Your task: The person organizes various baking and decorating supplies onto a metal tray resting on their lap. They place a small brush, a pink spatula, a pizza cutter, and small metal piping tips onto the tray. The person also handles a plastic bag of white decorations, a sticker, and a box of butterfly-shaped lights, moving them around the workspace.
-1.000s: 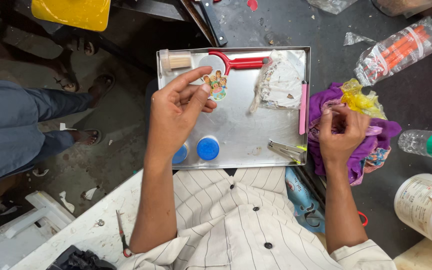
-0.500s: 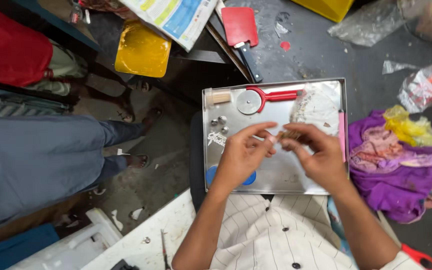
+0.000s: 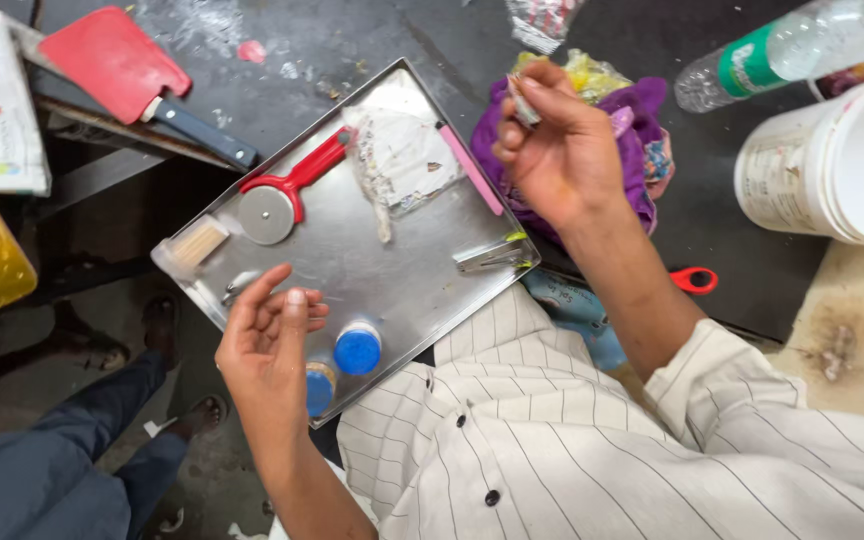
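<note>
- left hand (image 3: 270,340) open, empty, over steel tray (image 3: 422,265) edge by blue caps (image 3: 357,350)
- right hand (image 3: 557,150) pinching small silvery piece (image 3: 523,103) above purple cloth (image 3: 642,120)
- white bucket (image 3: 832,160), bottle (image 3: 772,50) nearby

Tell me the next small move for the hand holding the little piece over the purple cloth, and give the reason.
Probably bring the right hand back over the metal tray. It pinches a small pale piece above the purple cloth, off the tray, while the left hand waits open and empty, palm up, over the tray's near edge beside the blue caps.
</note>
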